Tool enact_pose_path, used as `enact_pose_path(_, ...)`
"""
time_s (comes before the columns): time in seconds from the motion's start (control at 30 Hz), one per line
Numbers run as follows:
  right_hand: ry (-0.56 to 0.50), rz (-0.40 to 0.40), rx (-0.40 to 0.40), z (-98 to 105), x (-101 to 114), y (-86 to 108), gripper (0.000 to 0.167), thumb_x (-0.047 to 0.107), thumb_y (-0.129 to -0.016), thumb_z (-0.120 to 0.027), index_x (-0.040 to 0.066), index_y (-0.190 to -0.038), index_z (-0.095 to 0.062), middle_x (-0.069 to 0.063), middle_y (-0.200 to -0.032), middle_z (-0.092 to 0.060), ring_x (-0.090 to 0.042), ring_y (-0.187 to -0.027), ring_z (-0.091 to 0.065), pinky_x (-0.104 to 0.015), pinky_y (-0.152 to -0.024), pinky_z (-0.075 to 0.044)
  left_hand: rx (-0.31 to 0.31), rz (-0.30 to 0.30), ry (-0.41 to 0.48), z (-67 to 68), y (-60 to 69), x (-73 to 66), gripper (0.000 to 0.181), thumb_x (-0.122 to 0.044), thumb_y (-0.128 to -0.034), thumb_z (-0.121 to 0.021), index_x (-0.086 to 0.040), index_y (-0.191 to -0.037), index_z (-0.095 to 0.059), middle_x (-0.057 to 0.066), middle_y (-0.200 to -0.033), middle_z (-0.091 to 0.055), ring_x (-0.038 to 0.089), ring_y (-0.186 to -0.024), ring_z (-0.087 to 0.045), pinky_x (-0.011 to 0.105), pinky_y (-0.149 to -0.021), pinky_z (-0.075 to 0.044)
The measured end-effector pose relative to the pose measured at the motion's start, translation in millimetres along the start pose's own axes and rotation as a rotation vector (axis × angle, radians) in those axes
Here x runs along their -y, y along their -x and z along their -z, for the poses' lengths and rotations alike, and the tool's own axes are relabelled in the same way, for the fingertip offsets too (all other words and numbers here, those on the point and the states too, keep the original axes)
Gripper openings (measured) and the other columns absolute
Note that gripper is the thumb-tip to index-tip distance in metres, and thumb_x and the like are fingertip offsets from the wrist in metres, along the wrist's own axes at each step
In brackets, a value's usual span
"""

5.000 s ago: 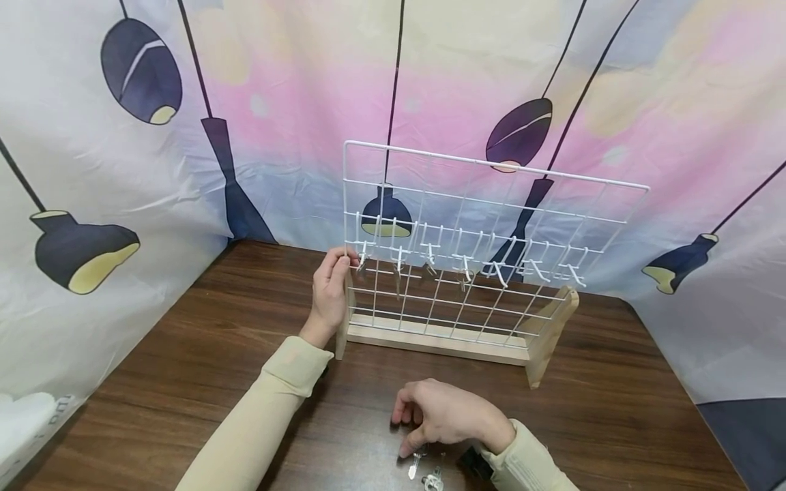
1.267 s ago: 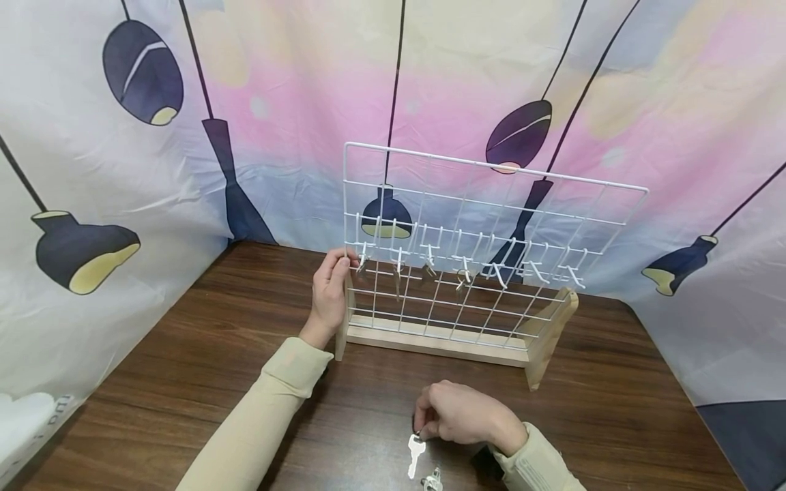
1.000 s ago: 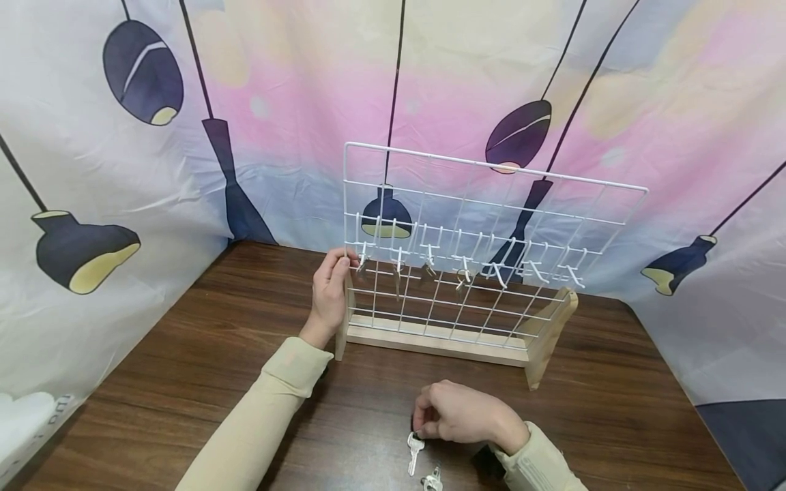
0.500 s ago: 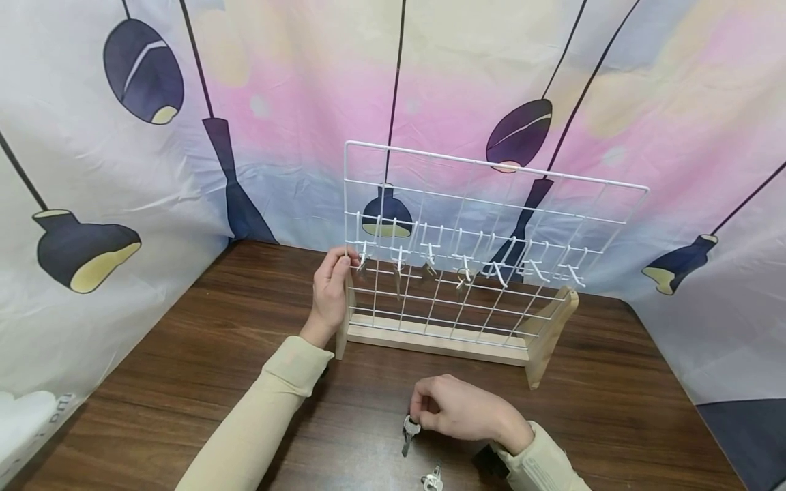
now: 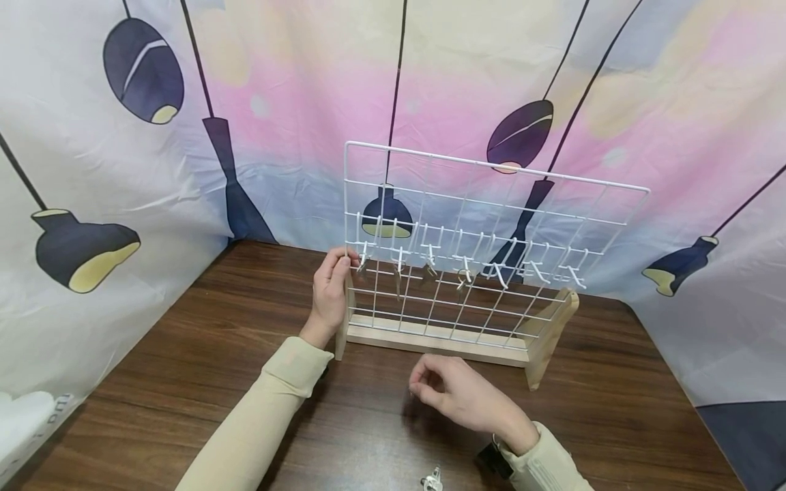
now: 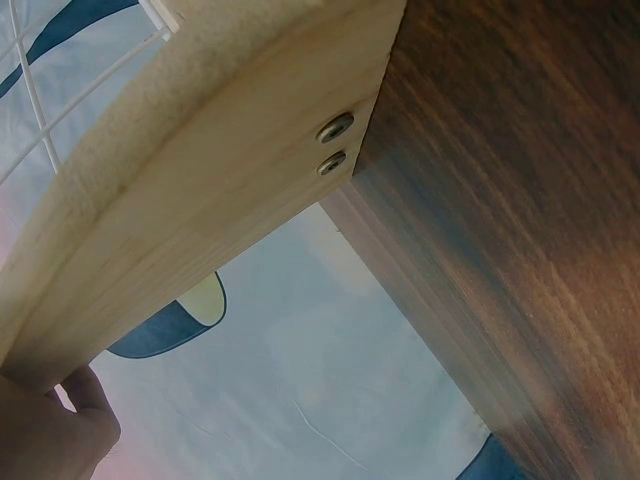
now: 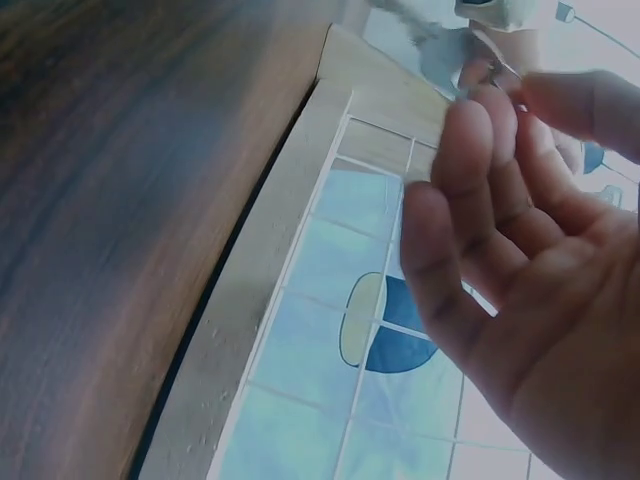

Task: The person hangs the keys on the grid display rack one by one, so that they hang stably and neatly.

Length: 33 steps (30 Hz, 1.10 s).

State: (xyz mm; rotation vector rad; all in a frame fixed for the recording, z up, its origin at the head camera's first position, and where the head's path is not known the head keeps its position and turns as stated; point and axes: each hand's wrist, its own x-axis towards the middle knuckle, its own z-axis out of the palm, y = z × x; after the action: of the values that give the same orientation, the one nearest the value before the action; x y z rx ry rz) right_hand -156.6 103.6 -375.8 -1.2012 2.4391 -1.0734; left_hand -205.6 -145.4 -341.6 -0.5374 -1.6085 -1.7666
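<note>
My left hand (image 5: 329, 293) grips the upper left side of a white wire grid rack with a wooden base (image 5: 436, 340). In the left wrist view, its fingers (image 6: 88, 420) hold the edge of the wooden end piece (image 6: 210, 180). My right hand (image 5: 469, 397) is over the table in front of the rack, thumb and fingertips pinched together. In the right wrist view, they pinch a blurred key (image 7: 448, 55) by its ring; the head view hides this key. Another key (image 5: 432, 481) lies on the table near the bottom edge. Several keys hang from the rack's left hooks.
The right-hand hooks (image 5: 538, 271) carry no keys. The brown wooden table (image 5: 184, 382) bears the rack. Behind it hangs a cloth printed with lamps (image 5: 307, 102). A white package (image 5: 31, 429) is at the left edge.
My right hand took hold of a key on the table, lifted it and moved up toward the rack. The left hand stays on the rack's side.
</note>
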Motion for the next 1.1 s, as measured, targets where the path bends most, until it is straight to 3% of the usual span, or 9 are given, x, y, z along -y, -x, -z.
enact_pose_path(0.1,-0.045,0.001,-0.051,2.6,1.4,0.5,0.004,0.023,-0.098,-0.060,0.020,-0.095,-0.061,0.005,-0.090,-0.066,-0.007,-0.079,-0.059,-0.024,-0.069,-0.051,0.002,-0.001,0.005,-0.1,-0.1,-0.2,0.022,0.006,-0.0997,-0.032,0.023,-0.100,-0.046,0.032,-0.091,-0.046,0.007,-0.082,-0.054,0.019,-0.068,-0.050)
enact_pose_path(0.27,-0.072,0.026,-0.156,5.9,4.1,-0.1,0.005,0.026,-0.098,-0.059,0.022,-0.097,-0.063,0.008,-0.088,-0.065,-0.008,-0.079,-0.059,-0.025,-0.067,-0.052,-0.003,0.003,-0.004,-0.1,0.2,-0.2,0.022,0.006,-0.0995,-0.032,0.021,-0.100,-0.047,0.009,-0.091,-0.051,0.009,-0.083,-0.054,0.020,-0.068,-0.050)
enact_pose_path(0.33,-0.072,0.047,-0.209,6.2,4.8,-0.5,0.005,0.025,-0.099,-0.059,0.022,-0.098,-0.062,0.008,-0.088,-0.064,-0.008,-0.077,-0.059,-0.026,-0.067,-0.052,-0.003,0.004,-0.005,0.1,0.5,-0.1,0.021,0.006,-0.0995,-0.032,0.020,-0.100,-0.048,0.006,-0.091,-0.051,0.009,-0.083,-0.054,0.020,-0.068,-0.050)
enact_pose_path(0.57,-0.123,0.065,-0.387,8.0,9.2,-1.0,0.005,0.015,-0.096,-0.063,0.019,-0.099,-0.063,0.005,-0.093,-0.065,-0.011,-0.080,-0.060,-0.028,-0.068,-0.055,-0.012,0.011,0.014,-0.7,1.0,0.1,0.021,0.007,-0.0993,-0.032,0.022,-0.100,-0.047,0.005,-0.091,-0.052,0.009,-0.082,-0.054,0.020,-0.069,-0.050)
enact_pose_path(0.8,-0.074,0.170,-0.582,17.2,33.1,-0.6,0.011,-0.006,-0.090,-0.063,0.003,-0.095,-0.063,-0.001,-0.083,-0.062,-0.016,-0.070,-0.056,-0.025,-0.061,-0.048,-0.015,0.010,0.019,-0.3,0.7,1.4,0.022,0.006,-0.0994,-0.033,0.023,-0.100,-0.047,0.004,-0.091,-0.052,0.008,-0.082,-0.054,0.020,-0.068,-0.050)
enact_pose_path(1.1,-0.159,0.201,-0.739,22.8,43.3,-0.8,0.009,-0.012,-0.089,-0.060,-0.005,-0.094,-0.061,-0.016,-0.085,-0.062,-0.020,-0.070,-0.057,-0.022,-0.062,-0.048,-0.008,0.000,-0.001,0.2,0.2,1.3,0.022,0.006,-0.0998,-0.033,0.022,-0.101,-0.048,0.005,-0.091,-0.052,0.011,-0.082,-0.055,0.020,-0.068,-0.051)
